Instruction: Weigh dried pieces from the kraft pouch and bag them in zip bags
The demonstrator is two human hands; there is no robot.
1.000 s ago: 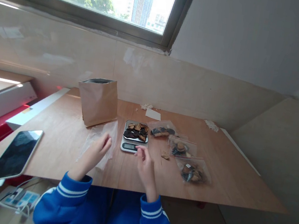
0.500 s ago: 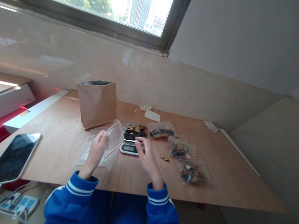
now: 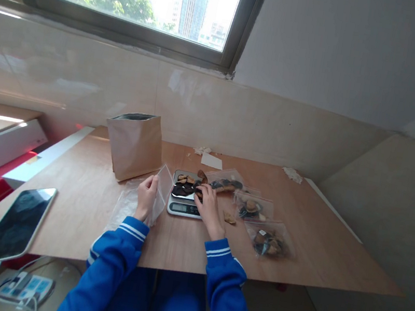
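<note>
My left hand (image 3: 146,196) is closed on the edge of a clear zip bag (image 3: 164,184), whose mouth points up and toward the scale. A small digital kitchen scale (image 3: 172,208) stands in the middle of the table. Dark and brown dried slices, perhaps dried mushroom (image 3: 183,189), lie on its tray. My right hand (image 3: 206,205) reaches over the tray's right side, fingers curled round some of the slices. A brown slice (image 3: 202,176) sticks up just past its fingertips. What sits under the palm is hidden.
Filled zip bags (image 3: 252,207) lie to the right, with a loose slice (image 3: 229,218) near them. An open brown paper bag (image 3: 135,149) stands behind my left hand. A phone on a cable (image 3: 15,225) overhangs the front left edge. A white card (image 3: 212,161) lies at the back.
My right hand has come down onto the tray and closed round slices at its right side. My left hand has shifted right with the zip bag, nearer the scale.
</note>
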